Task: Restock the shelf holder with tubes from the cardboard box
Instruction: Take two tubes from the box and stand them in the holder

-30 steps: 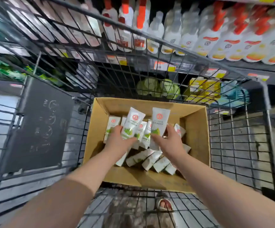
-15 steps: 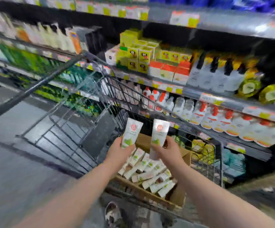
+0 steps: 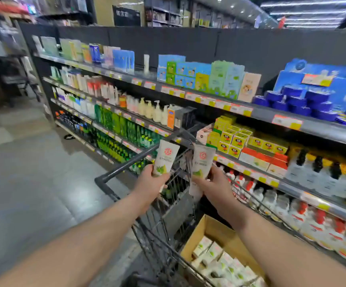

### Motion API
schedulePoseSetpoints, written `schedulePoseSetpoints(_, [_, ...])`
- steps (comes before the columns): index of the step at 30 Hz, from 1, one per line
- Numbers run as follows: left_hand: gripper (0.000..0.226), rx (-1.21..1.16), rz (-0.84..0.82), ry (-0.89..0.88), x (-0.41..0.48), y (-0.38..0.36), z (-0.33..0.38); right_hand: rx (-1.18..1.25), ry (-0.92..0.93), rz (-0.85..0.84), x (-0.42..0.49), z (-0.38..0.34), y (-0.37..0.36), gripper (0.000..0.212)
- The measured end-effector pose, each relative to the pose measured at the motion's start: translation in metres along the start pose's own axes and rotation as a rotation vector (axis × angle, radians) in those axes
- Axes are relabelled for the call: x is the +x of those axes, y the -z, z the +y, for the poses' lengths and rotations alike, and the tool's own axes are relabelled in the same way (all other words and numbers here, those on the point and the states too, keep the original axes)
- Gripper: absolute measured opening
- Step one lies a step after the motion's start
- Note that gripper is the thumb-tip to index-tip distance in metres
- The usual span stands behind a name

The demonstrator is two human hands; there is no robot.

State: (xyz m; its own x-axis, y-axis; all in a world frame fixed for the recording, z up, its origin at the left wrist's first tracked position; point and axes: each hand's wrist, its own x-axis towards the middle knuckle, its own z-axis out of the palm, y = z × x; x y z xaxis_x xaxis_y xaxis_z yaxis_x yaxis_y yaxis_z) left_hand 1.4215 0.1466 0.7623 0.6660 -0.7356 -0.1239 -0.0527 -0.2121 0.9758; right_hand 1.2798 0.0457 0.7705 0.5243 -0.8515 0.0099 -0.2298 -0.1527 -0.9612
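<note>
My left hand (image 3: 150, 184) grips a white tube (image 3: 165, 157) with a red round logo and green leaves, held upright. My right hand (image 3: 213, 186) grips a second, matching tube (image 3: 202, 164) just to its right. Both tubes are raised above the wire shopping cart (image 3: 126, 163), level with the lower shelves. The open cardboard box (image 3: 204, 232) sits in the cart at the bottom right, with several more white tubes (image 3: 219, 264) lying inside. I cannot tell which part of the shelving is the shelf holder.
A long dark shelf unit (image 3: 257, 112) runs along the right, packed with boxes, pump bottles (image 3: 151, 109), yellow cartons (image 3: 236, 139) and blue jars (image 3: 296, 100). Grey aisle floor (image 3: 33, 162) stretches to the left. Another cart or rack stands far left at the back.
Both hands lifted a tube each out of the box and raised them. My view swung up from the box to the shelves and aisle.
</note>
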Motion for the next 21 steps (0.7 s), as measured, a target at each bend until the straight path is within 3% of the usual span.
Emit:
schedulePoseSetpoints(7, [0.015,0.034,0.108,-0.095,0.025,0.189,0.015,0.117,0.026,-0.044,0.022,-0.085,-0.158,0.033])
schedulePoseSetpoints(11, [0.022,0.039,0.164,-0.13,0.038,0.283,0.022,0.17,0.04,-0.085,0.03,-0.121,-0.249,0.035])
schedulePoseSetpoints(21, [0.012,-0.037,0.09,-0.173,0.119,0.37,0.026,0.054,0.14,-0.102,0.082,-0.178,-0.339,0.033])
